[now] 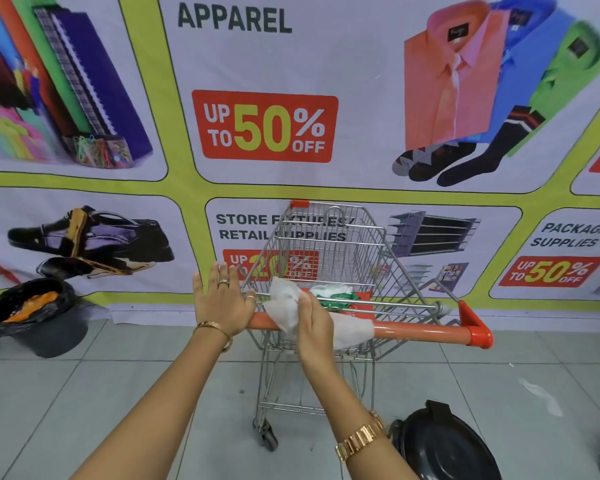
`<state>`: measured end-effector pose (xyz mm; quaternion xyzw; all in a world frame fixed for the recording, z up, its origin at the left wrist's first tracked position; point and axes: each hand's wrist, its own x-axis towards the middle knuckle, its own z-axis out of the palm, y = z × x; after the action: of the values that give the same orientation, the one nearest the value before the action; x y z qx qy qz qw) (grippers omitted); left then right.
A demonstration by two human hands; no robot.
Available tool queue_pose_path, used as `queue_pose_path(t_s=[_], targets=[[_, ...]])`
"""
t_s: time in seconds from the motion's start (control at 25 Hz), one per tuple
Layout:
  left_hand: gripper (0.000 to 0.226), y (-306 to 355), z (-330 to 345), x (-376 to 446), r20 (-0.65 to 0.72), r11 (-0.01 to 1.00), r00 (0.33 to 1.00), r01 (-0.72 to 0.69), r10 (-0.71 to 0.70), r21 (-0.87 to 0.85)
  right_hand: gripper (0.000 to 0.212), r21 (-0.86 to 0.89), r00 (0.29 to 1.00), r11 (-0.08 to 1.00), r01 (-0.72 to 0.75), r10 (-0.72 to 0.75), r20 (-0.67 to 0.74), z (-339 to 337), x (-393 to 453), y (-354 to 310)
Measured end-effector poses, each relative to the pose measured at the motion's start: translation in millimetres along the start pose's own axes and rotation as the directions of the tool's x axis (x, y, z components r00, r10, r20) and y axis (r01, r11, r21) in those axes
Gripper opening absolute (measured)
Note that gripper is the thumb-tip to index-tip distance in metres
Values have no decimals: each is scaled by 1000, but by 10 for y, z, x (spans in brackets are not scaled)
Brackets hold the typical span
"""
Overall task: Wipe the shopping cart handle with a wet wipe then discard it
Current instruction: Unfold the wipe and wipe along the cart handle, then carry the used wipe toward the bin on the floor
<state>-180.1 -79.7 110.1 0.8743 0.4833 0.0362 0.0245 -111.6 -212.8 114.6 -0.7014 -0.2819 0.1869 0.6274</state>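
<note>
One cart (pixel 329 258), two bins (pixel 45 323) (pixel 444 445), two hands (pixel 222 303) (pixel 314 327).

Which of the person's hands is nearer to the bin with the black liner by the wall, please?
Left. The left hand rests at the handle's left end, on the side toward the lined bin. The right hand presses the wet wipe farther right along the handle.

On the grey tiled floor (pixel 118 393) stand the shopping cart (pixel 326 258), a lined bin (pixel 39 317) and a black lid (pixel 444 445).
</note>
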Motion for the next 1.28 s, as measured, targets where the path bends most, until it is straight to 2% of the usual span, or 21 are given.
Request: queue_pose_path(t_s=[0.04, 0.08, 0.16, 0.2, 0.24, 0.28, 0.32, 0.36, 0.4, 0.44, 0.48, 0.52, 0.6, 0.68, 0.76, 0.84, 0.88, 0.96, 1.04, 1.12, 1.28], targets=[[64, 5, -9, -6, 14, 1000, 1000, 11, -11, 10, 29, 273, 990, 952, -141, 144, 9, -55, 28, -128], [64, 3, -3, -2, 33, 999, 999, 31, -32, 32, 21, 467, 962, 849, -247, 273, 12, -137, 72, -220], [61, 117, -103, 0, 53, 998, 997, 52, -55, 44, 16, 735, 921, 615, -287, 388, 36, -398, 184, -342], [53, 217, -203, 14, 39, 998, 999, 28, -25, -58, 18, 822, 929, 507, -261, 364, 70, -547, 226, -420], [40, 383, -313, 54, 21, 951, 1000, -2, 9, -308, 20, 873, 946, 429, -231, 310, 98, -728, 268, -491], [32, 570, -433, 58, 79, 760, 996, 17, 45, -649, 21, 904, 962, 377, -203, 247, 113, -886, 293, -573], [34, 758, -565, 33, 200, 469, 968, 106, 154, -877, 19, 924, 975, 341, -174, 190, 114, -1051, 319, -630], [43, 928, -691, -11, 288, 234, 897, 218, 334, -948, 18, 942, 986, 306, -138, 137, 100, -1202, 336, -690], [54, 1098, -761, -36, 329, 97, 781, 330, 531, -939, 19, 957, 993, 274, -96, 87, 75, -1367, 345, -734], [64, 1240, -795, -62, 345, 58, 665, 413, 662, -909, 23, 969, 997, 235, -71, 47, 62, -1524, 340, -773], [70, 1387, -790, -75, 350, 85, 567, 441, 746, -893, 25, 977, 999, 209, -46, 32, 40, -1707, 324, -795], [68, 1474, -802, -138, 347, 114, 504, 436, 791, -893, 25, 982, 999, 185, -35, 28, 30, -1839, 303, -802], [35, 1798, -796, -263, 302, 163, 453, 319, 839, -934, 21, 990, 998, 133, 44, 49, -50, -2232, 186, -817], [5, 2099, -826, -410, 288, 231, 467, 176, 836, -957, 29, 989, 988, 97, 109, 97, -118, -2579, 54, -781], [13, 2363, -856, -549, 274, 242, 484, 130, 831, -962, 25, 983, 978, 69, 168, 117, -175, -2898, -115, -714], [25, 2596, -868, -763, 273, 203, 503, 191, 820, -960, 13, 947, 947, 188, 261, 138, -289, -3179, -386, -642], [28, 2687, -846, -867, 273, 178, 511, 227, 815, -957, 13, 917, 922, 268, 295, 173, -347, -3306, -508, -596], [26, 2854, -757, -1129, 281, 176, 524, 242, 804, -954, 22, 869, 875, 347, 353, 208, -438, -3555, -764, -464], [20, 2978, -615, -1311, 299, 222, 536, 205, 789, -953, 29, 837, 838, 440, 325, 276, -471, -3727, -949, -321], [19, 3043, -450, -1428, 324, 266, 573, 186, 753, -946, 25, 818, 802, 510, 267, 352, -482, -3835, -1070, -121], [25, 3254, -157, -1486, 400, 339, 599, 218, 694, -915, 19, 833, 737, 508, 217, 475, -481, -3996, -1130, 272]])
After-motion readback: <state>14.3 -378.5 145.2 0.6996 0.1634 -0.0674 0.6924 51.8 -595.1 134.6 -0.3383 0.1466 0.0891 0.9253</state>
